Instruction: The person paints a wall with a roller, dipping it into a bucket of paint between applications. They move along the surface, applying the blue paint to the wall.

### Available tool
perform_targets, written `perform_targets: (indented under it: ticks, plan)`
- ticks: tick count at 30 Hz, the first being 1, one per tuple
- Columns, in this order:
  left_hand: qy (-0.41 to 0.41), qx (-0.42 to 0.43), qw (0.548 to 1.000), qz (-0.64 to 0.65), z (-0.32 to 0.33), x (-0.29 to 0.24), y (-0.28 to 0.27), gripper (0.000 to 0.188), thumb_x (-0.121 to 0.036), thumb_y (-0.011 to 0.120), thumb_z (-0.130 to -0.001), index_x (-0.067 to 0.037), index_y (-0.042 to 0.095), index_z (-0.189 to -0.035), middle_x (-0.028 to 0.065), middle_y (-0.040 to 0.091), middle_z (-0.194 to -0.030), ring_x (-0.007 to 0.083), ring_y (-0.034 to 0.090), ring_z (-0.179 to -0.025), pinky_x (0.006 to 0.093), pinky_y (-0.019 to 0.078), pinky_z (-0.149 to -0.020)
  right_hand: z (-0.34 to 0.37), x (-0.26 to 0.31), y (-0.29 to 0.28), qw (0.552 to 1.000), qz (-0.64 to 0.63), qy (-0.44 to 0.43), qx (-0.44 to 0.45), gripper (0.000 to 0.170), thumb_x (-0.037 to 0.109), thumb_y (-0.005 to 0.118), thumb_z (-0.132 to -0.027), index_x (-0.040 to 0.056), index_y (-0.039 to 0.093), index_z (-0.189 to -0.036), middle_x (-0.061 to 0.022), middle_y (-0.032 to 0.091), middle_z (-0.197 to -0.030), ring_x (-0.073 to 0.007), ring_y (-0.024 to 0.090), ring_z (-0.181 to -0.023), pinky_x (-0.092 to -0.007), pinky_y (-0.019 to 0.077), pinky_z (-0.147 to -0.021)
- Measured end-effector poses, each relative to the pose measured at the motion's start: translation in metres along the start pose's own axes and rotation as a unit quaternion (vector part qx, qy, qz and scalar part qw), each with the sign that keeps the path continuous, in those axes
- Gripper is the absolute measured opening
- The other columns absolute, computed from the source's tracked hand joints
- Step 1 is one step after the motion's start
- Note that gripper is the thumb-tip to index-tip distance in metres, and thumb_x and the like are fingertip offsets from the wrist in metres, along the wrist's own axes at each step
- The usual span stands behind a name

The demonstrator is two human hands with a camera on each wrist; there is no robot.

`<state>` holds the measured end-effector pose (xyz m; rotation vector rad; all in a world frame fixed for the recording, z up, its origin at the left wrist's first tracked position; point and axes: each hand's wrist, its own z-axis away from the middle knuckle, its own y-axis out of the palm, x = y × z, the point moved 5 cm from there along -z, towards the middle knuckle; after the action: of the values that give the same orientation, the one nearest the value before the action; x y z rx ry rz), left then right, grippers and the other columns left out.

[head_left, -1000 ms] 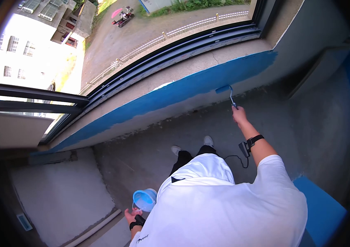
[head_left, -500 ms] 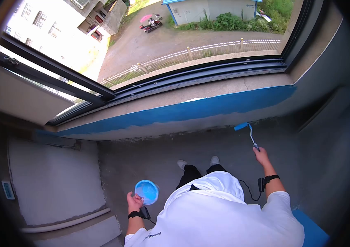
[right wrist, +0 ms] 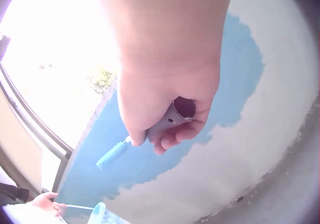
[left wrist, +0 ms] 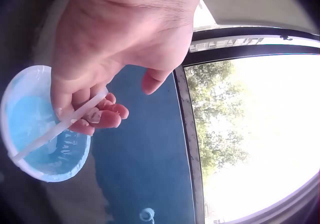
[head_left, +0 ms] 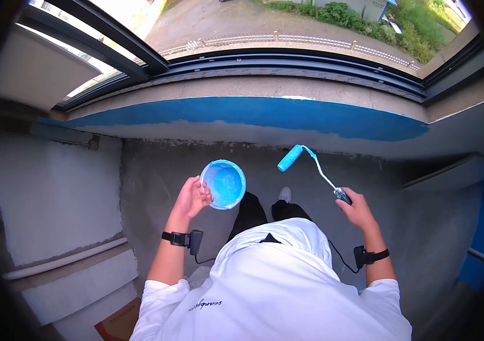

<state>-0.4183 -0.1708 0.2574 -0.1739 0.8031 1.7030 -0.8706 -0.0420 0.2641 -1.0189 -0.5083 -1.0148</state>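
Observation:
In the head view a white bucket (head_left: 224,184) with light blue paint hangs from my left hand (head_left: 192,198). The left wrist view shows the fingers of that hand (left wrist: 107,58) curled round the bucket's white handle (left wrist: 55,131). My right hand (head_left: 358,210) grips the dark handle (head_left: 342,196) of a paint roller, whose blue-coated sleeve (head_left: 290,158) is in the air to the right of the bucket, apart from it. In the right wrist view the right hand (right wrist: 165,88) wraps the grey handle (right wrist: 167,124), with the roller sleeve (right wrist: 112,155) beyond it.
Ahead is a low wall with a blue painted band (head_left: 225,111) and bare grey-white below it. Above it runs a dark window frame (head_left: 287,61). A white pipe (head_left: 65,258) and a cardboard piece (head_left: 121,321) lie at the left. A blue surface (head_left: 483,227) stands at the right.
The roller has come away from the wall and moved left, toward the bucket. My left hand has raised the bucket forward and to the right. The head view has turned and shifted.

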Motion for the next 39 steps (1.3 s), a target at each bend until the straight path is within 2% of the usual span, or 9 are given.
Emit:
perform_targets:
  ticks: [4,6,12,16,21,24,32,37,39]
  plan:
    - [0.005,-0.005,1.000,-0.030,-0.002,-0.004,0.050,0.028,-0.034,0.044,-0.091,-0.009,0.051,-0.082,0.0055,0.055,-0.073,0.0177,0.053,-0.070,0.0350,0.0473,-0.074,0.005,0.045,-0.007,0.994,0.079,-0.078,0.017,0.028,0.019,0.062,-0.083,0.0025,0.057,-0.106,-0.0166,0.065,-0.083,-0.0332,0.062,-0.074,-0.0371,0.0474,-0.066]
    - [0.008,0.092,0.995,-0.049,-0.005,-0.002,0.070,0.029,-0.034,0.042,-0.092,-0.008,0.053,-0.088,0.0062,0.057,-0.076,0.0179,0.055,-0.076,0.0333,0.0466,-0.077,0.008,0.061,-0.003,0.981,0.160,-0.101,0.045,0.026,0.018,0.063,-0.082,0.0054,0.057,-0.104,-0.0156,0.065,-0.084,-0.0350,0.062,-0.074,-0.0376,0.0476,-0.068]
    - [-0.011,0.187,0.979,-0.083,-0.008,0.003,0.102,0.032,-0.036,0.038,-0.093,-0.008,0.054,-0.092,0.0045,0.055,-0.074,0.0188,0.056,-0.079,0.0357,0.0438,-0.085,0.007,0.084,0.011,0.954,0.232,-0.170,0.087,0.025,0.021,0.063,-0.083,0.0070,0.057,-0.103,-0.0144,0.065,-0.079,-0.0333,0.063,-0.071,-0.0393,0.0484,-0.063]
    - [-0.020,0.157,0.980,-0.119,-0.003,0.005,0.120,0.032,-0.035,0.037,-0.093,-0.008,0.054,-0.093,0.0034,0.053,-0.072,0.0169,0.055,-0.076,0.0369,0.0426,-0.088,0.001,0.090,0.020,0.947,0.259,-0.174,0.075,0.021,0.023,0.060,-0.086,0.0068,0.057,-0.100,-0.0135,0.064,-0.072,-0.0324,0.063,-0.067,-0.0399,0.0490,-0.060]
    - [-0.020,0.173,0.979,-0.109,-0.004,0.011,0.133,0.031,-0.032,0.041,-0.093,-0.005,0.054,-0.101,0.0012,0.052,-0.074,0.0121,0.048,-0.072,0.0287,0.0406,-0.075,-0.014,0.092,0.051,0.924,0.330,-0.155,0.119,0.019,0.022,0.058,-0.087,0.0057,0.057,-0.097,-0.0134,0.064,-0.069,-0.0309,0.064,-0.066,-0.0398,0.0499,-0.059]
    - [-0.016,0.162,0.977,-0.136,-0.001,0.013,0.139,0.032,-0.030,0.043,-0.093,-0.003,0.054,-0.106,0.0004,0.052,-0.075,0.0108,0.045,-0.070,0.0262,0.0374,-0.070,-0.019,0.094,0.066,0.920,0.339,-0.145,0.133,0.019,0.022,0.057,-0.087,0.0049,0.056,-0.096,-0.0130,0.064,-0.070,-0.0313,0.064,-0.065,-0.0400,0.0503,-0.059]
    - [-0.007,0.154,0.971,-0.185,0.001,0.017,0.138,0.031,-0.028,0.043,-0.093,-0.003,0.054,-0.108,-0.0013,0.050,-0.074,0.0092,0.044,-0.071,0.0248,0.0354,-0.070,-0.038,0.098,0.103,0.928,0.320,-0.162,0.105,0.020,0.020,0.056,-0.087,0.0012,0.053,-0.095,-0.0131,0.063,-0.067,-0.0319,0.064,-0.063,-0.0405,0.0503,-0.056]
    - [0.019,0.131,0.964,-0.232,-0.005,0.005,0.132,0.031,-0.028,0.043,-0.094,-0.003,0.055,-0.108,-0.0027,0.047,-0.072,0.0087,0.043,-0.070,0.0242,0.0345,-0.069,-0.029,0.111,0.087,0.903,0.389,-0.152,0.100,0.019,0.019,0.056,-0.087,0.0001,0.055,-0.091,-0.0121,0.063,-0.067,-0.0308,0.065,-0.064,-0.0389,0.0504,-0.055]
    - [0.012,0.142,0.964,-0.223,-0.001,0.003,0.135,0.030,-0.027,0.043,-0.094,-0.003,0.055,-0.108,-0.0031,0.046,-0.072,0.0085,0.041,-0.071,0.0245,0.0345,-0.069,-0.016,0.118,0.067,0.902,0.392,-0.146,0.109,0.012,0.007,0.057,-0.079,-0.0008,0.059,-0.088,-0.0116,0.066,-0.071,-0.0282,0.067,-0.066,-0.0357,0.0524,-0.056]
